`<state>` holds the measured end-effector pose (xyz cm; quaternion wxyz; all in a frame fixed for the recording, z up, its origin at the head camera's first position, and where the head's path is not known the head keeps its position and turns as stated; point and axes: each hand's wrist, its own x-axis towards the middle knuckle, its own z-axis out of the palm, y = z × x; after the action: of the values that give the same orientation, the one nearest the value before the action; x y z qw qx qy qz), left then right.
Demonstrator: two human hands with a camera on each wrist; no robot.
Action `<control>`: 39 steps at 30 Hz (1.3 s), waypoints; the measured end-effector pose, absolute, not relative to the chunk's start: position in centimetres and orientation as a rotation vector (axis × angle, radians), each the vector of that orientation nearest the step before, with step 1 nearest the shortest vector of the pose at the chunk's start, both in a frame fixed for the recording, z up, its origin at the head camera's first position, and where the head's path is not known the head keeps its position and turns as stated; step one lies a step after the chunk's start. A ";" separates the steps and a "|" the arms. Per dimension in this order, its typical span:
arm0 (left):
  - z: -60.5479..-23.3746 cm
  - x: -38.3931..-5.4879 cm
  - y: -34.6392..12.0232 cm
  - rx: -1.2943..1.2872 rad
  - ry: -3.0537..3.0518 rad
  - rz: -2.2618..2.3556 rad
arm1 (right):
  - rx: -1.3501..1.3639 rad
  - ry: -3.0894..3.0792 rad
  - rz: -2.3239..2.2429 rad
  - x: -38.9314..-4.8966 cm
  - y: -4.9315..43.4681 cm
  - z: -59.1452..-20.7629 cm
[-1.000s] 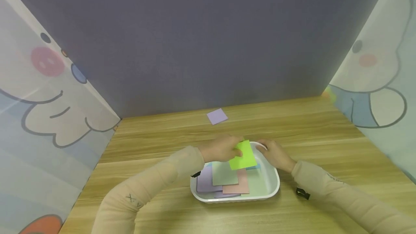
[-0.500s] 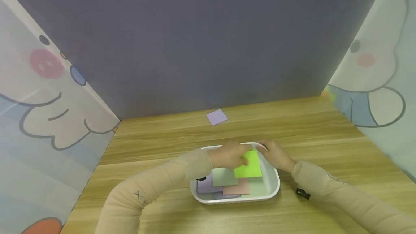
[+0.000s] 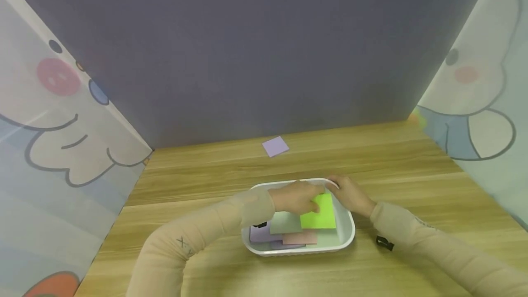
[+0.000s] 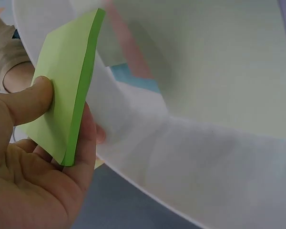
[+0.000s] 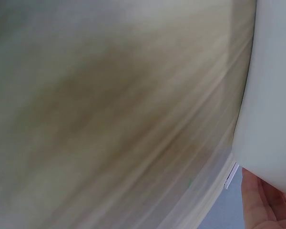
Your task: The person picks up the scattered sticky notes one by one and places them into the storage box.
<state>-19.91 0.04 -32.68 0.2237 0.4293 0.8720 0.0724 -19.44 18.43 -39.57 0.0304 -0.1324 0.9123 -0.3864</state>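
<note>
My left hand (image 3: pixel 298 197) pinches a bright green sticky note pad (image 3: pixel 319 217) over the right half of a white tray (image 3: pixel 297 252). In the left wrist view, the thumb lies on the pad's face and the fingers are behind it. My right hand (image 3: pixel 349 195) grips the tray's far right corner, and its fingers (image 5: pixel 253 200) show against the outer wall in the right wrist view. Inside the tray lie a purple pad (image 3: pixel 260 235), a greyish-green pad (image 3: pixel 284 222) and a pink pad (image 3: pixel 298 238), partly overlapping. A blue edge (image 4: pixel 133 78) shows in the left wrist view.
Another purple sticky note pad (image 3: pixel 275 146) lies on the wooden table (image 3: pixel 198 168) behind the tray, near the dark grey panel (image 3: pixel 264 58). Cartoon-printed sheets (image 3: pixel 474 81) stand along both sides.
My left hand has moved right and toward me with the green sticky note pad, now lower over the tray's right half. The right hand has stayed at the tray's corner.
</note>
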 end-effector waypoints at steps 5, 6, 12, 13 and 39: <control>-33.2 -19.7 0.8 1.233 2.411 0.097 | -0.414 2.872 -1.167 -19.6 18.5 -39.6; -33.3 -19.6 0.9 1.232 2.406 0.095 | -0.417 2.874 -1.166 -19.6 18.5 -39.6; -33.8 -19.1 0.8 1.193 2.382 0.107 | -0.424 2.798 -1.223 -19.3 18.4 -40.1; -33.9 -19.0 0.8 1.190 2.383 0.103 | -0.417 2.788 -1.239 -19.2 18.3 -40.1; -35.7 -19.7 1.8 1.332 2.497 -0.146 | -0.398 2.803 -1.261 -19.4 18.3 -39.5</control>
<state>-19.69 1.77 -35.65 0.1533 0.4644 0.8708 -0.0510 -19.44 18.27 -39.54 0.0212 -0.1284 0.9042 -0.4068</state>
